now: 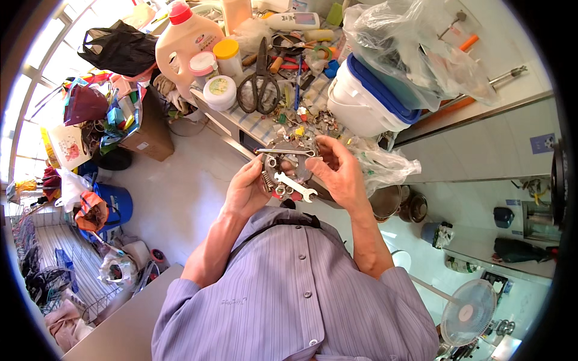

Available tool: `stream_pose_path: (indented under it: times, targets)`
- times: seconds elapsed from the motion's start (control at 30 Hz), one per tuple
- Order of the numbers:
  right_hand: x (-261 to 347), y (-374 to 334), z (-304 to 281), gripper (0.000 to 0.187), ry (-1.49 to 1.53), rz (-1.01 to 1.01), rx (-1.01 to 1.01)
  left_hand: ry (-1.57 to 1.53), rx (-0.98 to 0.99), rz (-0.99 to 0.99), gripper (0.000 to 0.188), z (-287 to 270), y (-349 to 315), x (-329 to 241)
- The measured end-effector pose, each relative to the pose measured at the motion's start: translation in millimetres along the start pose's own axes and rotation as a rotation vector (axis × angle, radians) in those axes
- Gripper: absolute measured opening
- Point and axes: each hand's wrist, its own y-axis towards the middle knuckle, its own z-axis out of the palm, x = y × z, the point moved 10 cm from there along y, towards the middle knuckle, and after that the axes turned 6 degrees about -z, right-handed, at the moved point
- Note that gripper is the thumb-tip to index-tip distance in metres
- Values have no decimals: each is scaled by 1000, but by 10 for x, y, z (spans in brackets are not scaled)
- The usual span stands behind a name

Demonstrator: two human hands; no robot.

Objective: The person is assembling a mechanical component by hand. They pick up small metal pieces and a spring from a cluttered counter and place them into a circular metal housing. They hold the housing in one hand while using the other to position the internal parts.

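Note:
Between my hands, in front of my shirt, is a shallow roundish dish [304, 170] full of small metal hardware. A short open-end wrench [295, 185] lies across its near part, and a longer thin silver tool [286, 151] crosses the far part. Nuts, a spring and other small parts lie around them. My left hand [244, 188] is closed on the dish's left edge, thumb on top. My right hand [341, 173] curls round the right edge, its thumb reaching inward over the contents. Whether its fingertips also pinch a small part is too fine to see.
Beyond the dish stands a cluttered table with loose hardware [322, 123], large black scissors [259, 90], jars and a detergent bottle [183, 45]. A white bucket with a blue lid [367, 96] stands at the right. A cardboard box [150, 129] and a blue bin [117, 207] are left.

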Motion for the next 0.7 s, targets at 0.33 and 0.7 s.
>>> stream_pose_path:
  times: [0.33,0.7]
  targets:
    - [784,-146,-40,34,-533,-603,-121,141,-52,-12,62,247,-27,115]
    - [789,-78,215,24,-669,-583,-183,23,-52,-55,63,33,-29,-31]
